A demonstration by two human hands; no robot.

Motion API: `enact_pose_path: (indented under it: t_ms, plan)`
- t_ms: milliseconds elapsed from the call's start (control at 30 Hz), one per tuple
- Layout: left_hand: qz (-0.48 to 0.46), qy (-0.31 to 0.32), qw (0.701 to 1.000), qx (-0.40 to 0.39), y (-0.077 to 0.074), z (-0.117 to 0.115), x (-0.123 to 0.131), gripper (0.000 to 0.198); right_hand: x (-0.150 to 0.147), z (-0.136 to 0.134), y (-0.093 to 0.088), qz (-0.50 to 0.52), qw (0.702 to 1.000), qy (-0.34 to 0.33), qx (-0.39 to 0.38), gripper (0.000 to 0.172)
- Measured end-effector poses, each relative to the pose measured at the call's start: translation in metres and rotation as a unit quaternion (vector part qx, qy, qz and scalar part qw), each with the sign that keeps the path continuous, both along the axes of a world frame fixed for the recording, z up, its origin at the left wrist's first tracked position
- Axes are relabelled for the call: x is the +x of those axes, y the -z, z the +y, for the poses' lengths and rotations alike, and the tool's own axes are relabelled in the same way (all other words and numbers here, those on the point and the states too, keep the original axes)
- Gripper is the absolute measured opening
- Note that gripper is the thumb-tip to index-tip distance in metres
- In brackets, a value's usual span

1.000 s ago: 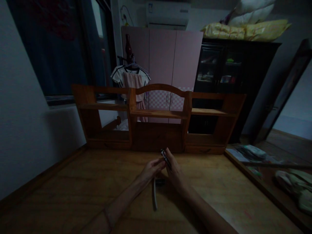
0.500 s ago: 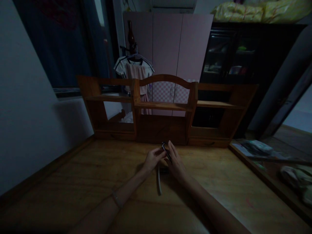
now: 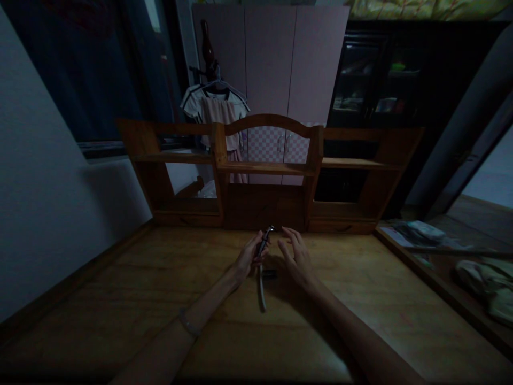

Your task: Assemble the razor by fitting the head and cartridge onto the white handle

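Observation:
Over the middle of a wooden desk (image 3: 120, 299), my left hand (image 3: 247, 257) pinches a small dark metal tool (image 3: 265, 238), perhaps a nail clipper, holding it tilted upward. My right hand (image 3: 295, 255) hovers just right of it, fingers spread apart and holding nothing. Below both hands a pale slim strip (image 3: 262, 287) lies on the desk, with a small dark object (image 3: 269, 274) beside its upper end. A thin bracelet (image 3: 187, 324) circles my left wrist.
A wooden shelf unit (image 3: 264, 171) stands along the desk's back edge. Behind it are a pink wardrobe (image 3: 272, 59), hanging clothes (image 3: 214, 109) and a dark glass cabinet (image 3: 372, 80). A white wall (image 3: 36, 203) bounds the left. Cloths and papers (image 3: 425, 235) lie at right.
My right hand has let go of the metal tool and opened, moving slightly right. The left hand now holds the tool alone. The camera has tilted down a little.

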State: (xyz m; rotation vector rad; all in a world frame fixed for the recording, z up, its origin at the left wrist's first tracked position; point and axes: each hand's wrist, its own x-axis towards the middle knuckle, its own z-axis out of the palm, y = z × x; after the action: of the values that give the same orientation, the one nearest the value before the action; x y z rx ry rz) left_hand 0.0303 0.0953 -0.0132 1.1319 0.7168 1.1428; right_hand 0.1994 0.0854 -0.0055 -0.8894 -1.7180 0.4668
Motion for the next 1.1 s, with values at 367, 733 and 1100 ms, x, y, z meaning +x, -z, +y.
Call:
enact_pose_path:
  t_ms: [367, 733, 1100]
  plan:
    - [0.148, -0.093, 0.972, 0.158, -0.005, -0.009, 0.006, 0.036, 0.011, 0.011, -0.006, 0.160, 0.968, -0.129, -0.140, 0.038]
    - [0.289, -0.109, 0.921, 0.235, -0.001, -0.011, 0.010, 0.034, 0.015, 0.014, -0.004, 0.130, 0.977, -0.122, -0.120, 0.030]
    - [0.351, -0.161, 0.890, 0.242, 0.009, -0.005, 0.009, 0.040, 0.014, 0.017, 0.002, 0.161, 0.965, -0.146, -0.150, 0.028]
